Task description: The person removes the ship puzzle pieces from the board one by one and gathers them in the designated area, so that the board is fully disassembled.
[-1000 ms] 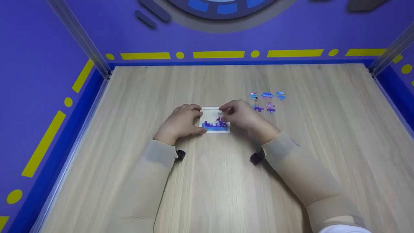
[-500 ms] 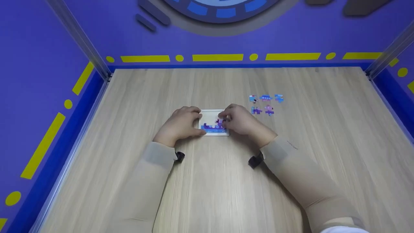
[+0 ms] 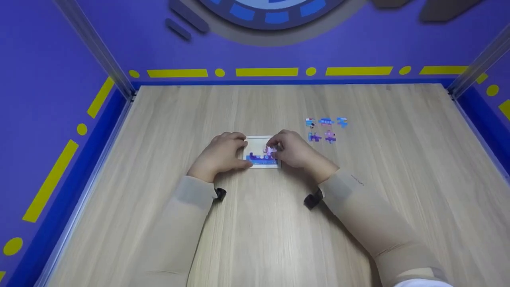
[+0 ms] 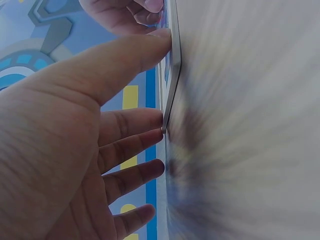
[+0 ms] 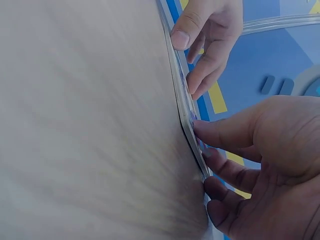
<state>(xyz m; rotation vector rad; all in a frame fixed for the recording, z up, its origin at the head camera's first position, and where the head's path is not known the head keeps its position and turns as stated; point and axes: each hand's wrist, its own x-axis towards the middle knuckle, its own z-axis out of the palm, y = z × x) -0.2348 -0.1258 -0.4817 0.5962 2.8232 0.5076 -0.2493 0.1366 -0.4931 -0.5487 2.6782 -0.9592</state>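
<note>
A small white puzzle tray lies on the table, its lower part filled with blue and purple pieces. My left hand rests at its left side in the head view. The left wrist view shows the thumb pressing the tray's edge and the other fingers fairly straight, the index touching the rim. At the tray's right side, my right hand pinches a pink puzzle piece between thumb and fingertips, low over the tray. In the right wrist view those fingertips meet the tray surface, and the piece is mostly hidden.
Several loose puzzle pieces lie in two rows on the wooden table, to the right beyond the right hand. Purple-blue panels with yellow marks stand along the back and sides.
The right fingers shift slightly at the tray's right side, and the held piece shows more of its pink face. My left hand keeps its place; the whole view shifts slightly.
</note>
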